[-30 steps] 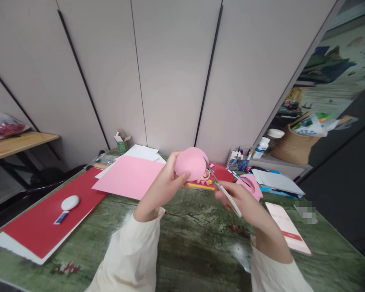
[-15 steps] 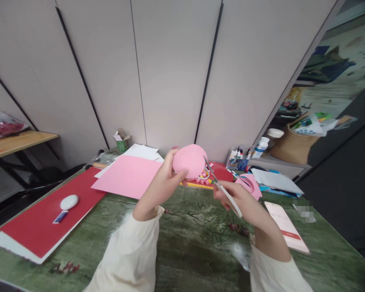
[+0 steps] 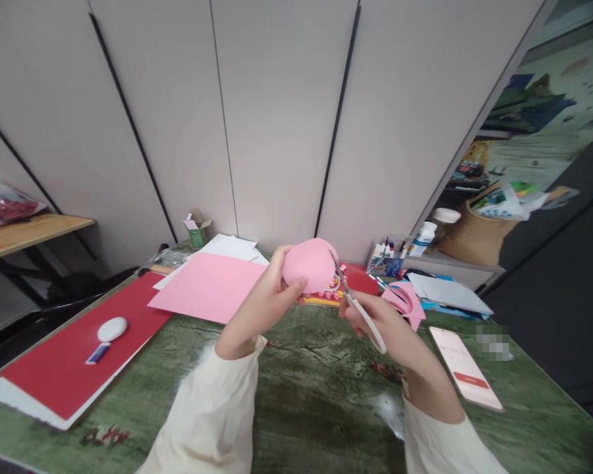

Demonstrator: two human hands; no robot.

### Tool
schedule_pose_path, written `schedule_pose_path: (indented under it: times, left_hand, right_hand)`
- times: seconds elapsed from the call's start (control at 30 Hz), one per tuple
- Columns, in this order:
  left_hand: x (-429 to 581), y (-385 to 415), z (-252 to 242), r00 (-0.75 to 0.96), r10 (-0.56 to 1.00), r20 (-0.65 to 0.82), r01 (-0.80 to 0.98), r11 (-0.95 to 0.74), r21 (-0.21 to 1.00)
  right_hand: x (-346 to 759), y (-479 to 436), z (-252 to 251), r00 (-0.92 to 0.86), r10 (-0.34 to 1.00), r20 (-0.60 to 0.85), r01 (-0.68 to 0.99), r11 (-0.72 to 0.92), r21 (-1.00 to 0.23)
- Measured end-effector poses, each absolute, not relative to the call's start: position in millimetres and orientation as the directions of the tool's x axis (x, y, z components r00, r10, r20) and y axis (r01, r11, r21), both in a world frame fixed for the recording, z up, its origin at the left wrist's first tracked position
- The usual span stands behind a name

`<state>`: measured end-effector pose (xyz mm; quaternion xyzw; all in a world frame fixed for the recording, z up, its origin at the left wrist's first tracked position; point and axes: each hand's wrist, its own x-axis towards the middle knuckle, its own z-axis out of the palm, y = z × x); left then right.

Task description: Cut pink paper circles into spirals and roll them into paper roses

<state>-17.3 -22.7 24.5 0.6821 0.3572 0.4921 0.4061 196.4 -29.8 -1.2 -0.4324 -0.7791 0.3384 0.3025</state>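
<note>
A rounded piece of pink paper [image 3: 309, 264] is held up above the table, pinched at its left and lower edge by my left hand [image 3: 279, 286], thumb in front. My right hand [image 3: 370, 313] is closed around white-handled scissors [image 3: 368, 319], whose blades point up and left. The blades lie at the right edge of the pink piece; how far apart they are is hard to make out. Behind the paper, partly hidden, lie small pink and yellow bits [image 3: 333, 289] and a red round piece [image 3: 360, 282].
A pink sheet [image 3: 207, 286] and a red sheet [image 3: 89, 342] lie on the left, the latter under a white oval object [image 3: 112, 329]. At right are pink offcuts [image 3: 410, 303], a phone [image 3: 464, 368] and a box of pens [image 3: 386, 259]. A cabinet wall [image 3: 277, 131] stands behind.
The scissors and my right hand have shifted slightly left. The pink piece has moved a little down and right in my left hand.
</note>
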Motion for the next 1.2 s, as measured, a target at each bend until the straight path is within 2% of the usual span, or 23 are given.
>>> schedule_pose_path:
  times: [0.37, 0.67, 1.2]
  left_hand:
    - [-21.0, -22.7, 24.5, 0.294, 0.876, 0.382, 0.067, -0.418, 0.906]
    - [-23.9, -21.2, 25.0, 0.314, 0.854, 0.414, 0.044, -0.449, 0.893]
    - [-25.0, -21.1, 25.2, 0.310, 0.846, 0.434, 0.089, -0.480, 0.873]
  right_hand:
    - [202.4, -27.1, -1.0, -0.468, 0.870, 0.154, 0.483, 0.398, -0.780]
    - [209.9, -27.4, -0.1, -0.478, 0.875, 0.074, 0.514, 0.347, -0.785]
    - [209.5, -29.5, 2.3, -0.490, 0.868, 0.080, 0.547, 0.377, -0.747]
